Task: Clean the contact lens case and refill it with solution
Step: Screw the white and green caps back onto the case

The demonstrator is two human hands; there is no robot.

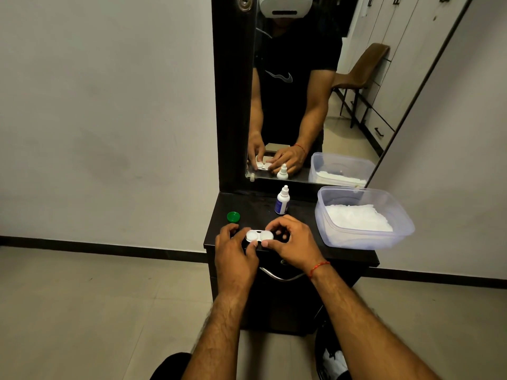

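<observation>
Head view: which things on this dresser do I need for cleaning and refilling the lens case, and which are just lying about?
For the job: lens case, solution bottle, green cap, probably the white material in the plastic tub.
Just lying about: mirror, drawer handle, chair reflected in it.

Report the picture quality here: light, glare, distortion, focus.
Head view: dim, warm room light; the white lens case is blown out, its wells hard to read. Head view: wide-angle splay, the mirror leans hard at its right edge. Head view: sharp, no motion blur on the left hand or right hand.
</observation>
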